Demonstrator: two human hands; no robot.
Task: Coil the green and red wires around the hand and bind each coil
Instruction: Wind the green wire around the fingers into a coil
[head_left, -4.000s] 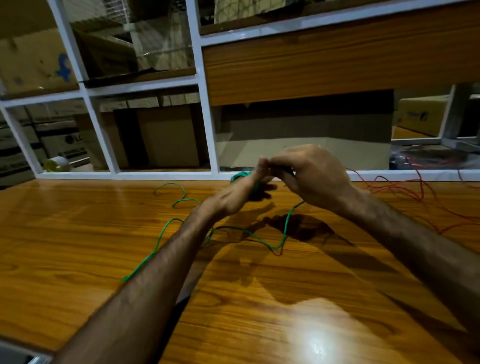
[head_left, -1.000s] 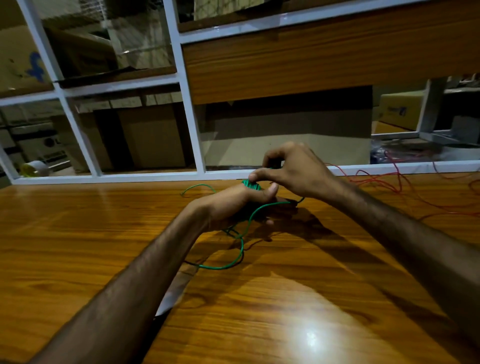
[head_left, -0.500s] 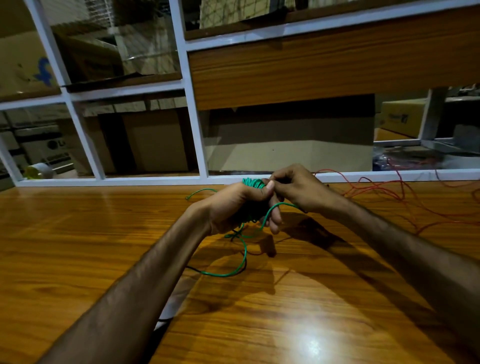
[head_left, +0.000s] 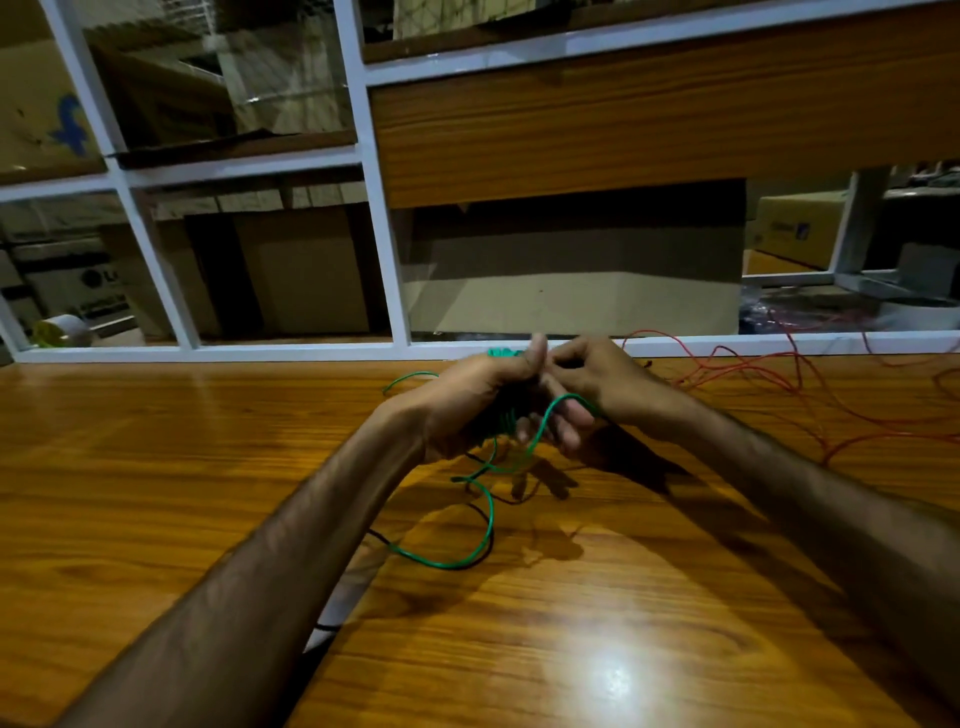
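The green wire is partly coiled around my left hand, which is held just above the wooden table near its far edge; a bit of the coil shows above my thumb. A short loose tail curls down to the table below my hands. My right hand touches the left one and pinches a loop of the same green wire at its fingers. The red wire lies loose and tangled on the table to the right, touched by neither hand.
The wooden table ends at a white frame with glass panes. Behind the glass stand cardboard boxes and a roll of tape at far left. A bright light glare sits on the near table surface.
Over four seconds the long green tail on the table has shrunk as turns went onto my left hand. In the last half second my right hand brought a loop down over the left fingers.
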